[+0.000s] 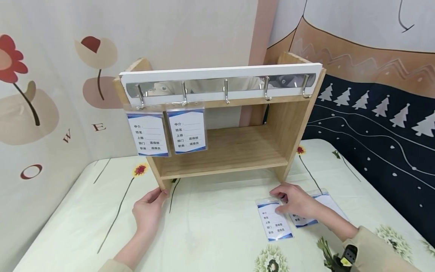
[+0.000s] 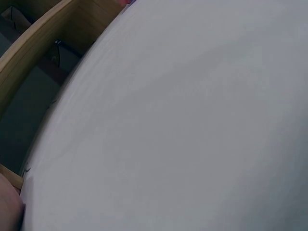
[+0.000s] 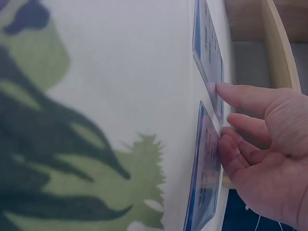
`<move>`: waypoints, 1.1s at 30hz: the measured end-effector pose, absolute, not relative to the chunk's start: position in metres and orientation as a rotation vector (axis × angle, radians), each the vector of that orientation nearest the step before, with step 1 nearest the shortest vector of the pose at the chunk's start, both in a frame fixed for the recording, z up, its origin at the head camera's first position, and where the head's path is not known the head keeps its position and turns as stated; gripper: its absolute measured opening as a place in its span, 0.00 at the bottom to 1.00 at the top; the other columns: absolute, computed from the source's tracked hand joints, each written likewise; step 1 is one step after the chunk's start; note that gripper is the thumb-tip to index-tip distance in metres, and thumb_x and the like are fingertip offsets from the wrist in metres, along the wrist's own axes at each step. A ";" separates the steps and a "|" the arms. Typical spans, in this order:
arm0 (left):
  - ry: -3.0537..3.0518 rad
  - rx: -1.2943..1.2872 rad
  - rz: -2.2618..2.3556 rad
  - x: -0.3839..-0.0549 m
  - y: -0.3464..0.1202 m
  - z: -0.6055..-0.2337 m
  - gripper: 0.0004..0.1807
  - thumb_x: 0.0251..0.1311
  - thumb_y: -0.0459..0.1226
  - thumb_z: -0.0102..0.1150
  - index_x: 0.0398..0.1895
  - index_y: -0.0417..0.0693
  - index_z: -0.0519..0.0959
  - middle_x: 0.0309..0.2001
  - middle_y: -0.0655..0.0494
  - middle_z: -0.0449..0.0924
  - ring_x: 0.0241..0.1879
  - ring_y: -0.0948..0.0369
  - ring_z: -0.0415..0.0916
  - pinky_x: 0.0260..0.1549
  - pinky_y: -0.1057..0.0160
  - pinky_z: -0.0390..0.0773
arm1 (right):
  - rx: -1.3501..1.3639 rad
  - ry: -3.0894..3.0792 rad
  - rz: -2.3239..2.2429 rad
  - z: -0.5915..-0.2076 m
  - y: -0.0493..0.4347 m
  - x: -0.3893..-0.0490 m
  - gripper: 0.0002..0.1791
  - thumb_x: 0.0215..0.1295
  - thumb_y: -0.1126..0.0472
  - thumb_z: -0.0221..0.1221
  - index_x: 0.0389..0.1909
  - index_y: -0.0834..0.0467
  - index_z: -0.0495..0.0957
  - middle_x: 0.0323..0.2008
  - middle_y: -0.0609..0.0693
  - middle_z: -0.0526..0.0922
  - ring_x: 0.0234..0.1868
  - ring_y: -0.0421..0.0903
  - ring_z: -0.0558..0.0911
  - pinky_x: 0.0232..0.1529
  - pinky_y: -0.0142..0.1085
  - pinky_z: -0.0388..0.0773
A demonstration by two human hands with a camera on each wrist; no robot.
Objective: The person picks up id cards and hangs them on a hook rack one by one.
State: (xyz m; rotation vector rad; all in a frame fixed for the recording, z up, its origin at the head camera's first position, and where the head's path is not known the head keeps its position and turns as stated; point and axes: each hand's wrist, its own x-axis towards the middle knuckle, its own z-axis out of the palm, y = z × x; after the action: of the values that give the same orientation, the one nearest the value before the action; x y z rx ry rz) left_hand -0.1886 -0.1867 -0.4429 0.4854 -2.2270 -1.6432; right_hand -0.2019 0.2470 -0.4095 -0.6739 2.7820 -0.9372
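Observation:
A small wooden shelf [image 1: 217, 151] stands on the bed-like surface, with a white hook rail [image 1: 221, 71] along its top front. Two clear-sleeved name badges, a left one [image 1: 149, 134] and a right one [image 1: 187, 130], hang from the rail's two leftmost hooks. My left hand [image 1: 149, 209] grips the foot of the shelf's left side panel between thumb and fingers. Over two more badges on the cloth, my right hand [image 1: 299, 202] hovers low with loosely bent fingers. Its thumb touches the nearer badge [image 1: 274, 221]; the other badge [image 1: 327, 204] lies partly hidden beneath the hand.
Pale flowered cloth [image 1: 204, 226] covers the surface under the shelf. A patterned curtain [image 1: 204, 34] hangs behind and at the left; a dark one with white trees [image 1: 367, 124] is close at the right. Three hooks, including the middle one [image 1: 226, 90], carry nothing.

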 end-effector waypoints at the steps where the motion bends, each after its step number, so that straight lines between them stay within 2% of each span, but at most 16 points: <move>1: -2.226 0.481 -1.643 -0.189 -0.187 -0.443 0.19 0.68 0.41 0.66 0.55 0.38 0.85 0.50 0.40 0.86 0.34 0.83 0.77 0.35 0.81 0.76 | -0.667 2.781 -0.939 -0.410 0.247 -0.202 0.25 0.54 0.65 0.76 0.53 0.66 0.82 0.42 0.46 0.81 0.42 0.43 0.76 0.44 0.36 0.78; 8: -2.238 0.467 -1.640 -0.189 -0.187 -0.442 0.20 0.68 0.42 0.65 0.56 0.37 0.84 0.51 0.40 0.85 0.34 0.84 0.76 0.35 0.82 0.75 | -0.566 2.773 -0.963 -0.410 0.243 -0.200 0.23 0.52 0.66 0.77 0.51 0.66 0.84 0.40 0.46 0.80 0.41 0.43 0.76 0.42 0.35 0.77; 15: -2.245 0.481 -1.606 -0.189 -0.186 -0.441 0.19 0.68 0.42 0.66 0.55 0.38 0.85 0.50 0.41 0.86 0.41 0.73 0.81 0.35 0.82 0.76 | -0.559 2.774 -0.948 -0.409 0.241 -0.201 0.24 0.52 0.68 0.76 0.50 0.67 0.83 0.38 0.46 0.80 0.40 0.44 0.75 0.42 0.37 0.77; 22: -2.241 0.479 -1.613 -0.189 -0.186 -0.442 0.19 0.68 0.42 0.65 0.56 0.38 0.85 0.50 0.41 0.86 0.35 0.83 0.76 0.35 0.82 0.75 | -0.501 2.753 -0.919 -0.407 0.239 -0.203 0.24 0.51 0.68 0.76 0.51 0.67 0.82 0.38 0.47 0.79 0.40 0.45 0.74 0.43 0.39 0.77; 28: -2.232 0.475 -1.622 -0.189 -0.187 -0.443 0.19 0.68 0.42 0.66 0.55 0.38 0.85 0.50 0.40 0.86 0.36 0.82 0.77 0.35 0.82 0.76 | -0.495 2.743 -0.902 -0.406 0.237 -0.205 0.22 0.51 0.67 0.77 0.48 0.63 0.83 0.38 0.46 0.79 0.39 0.46 0.74 0.42 0.38 0.76; 33: -2.234 0.471 -1.641 -0.189 -0.187 -0.442 0.20 0.68 0.42 0.66 0.56 0.38 0.84 0.51 0.40 0.85 0.34 0.84 0.76 0.35 0.82 0.75 | -0.488 2.746 -0.911 -0.405 0.237 -0.205 0.21 0.51 0.68 0.77 0.46 0.62 0.83 0.37 0.46 0.78 0.39 0.46 0.73 0.42 0.37 0.75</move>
State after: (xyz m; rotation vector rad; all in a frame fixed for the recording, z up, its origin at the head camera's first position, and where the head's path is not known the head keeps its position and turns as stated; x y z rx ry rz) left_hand -0.1888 -0.1871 -0.4422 0.4708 -2.2342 -1.6413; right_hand -0.2053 0.2371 -0.4052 -0.4880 2.7460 -0.9113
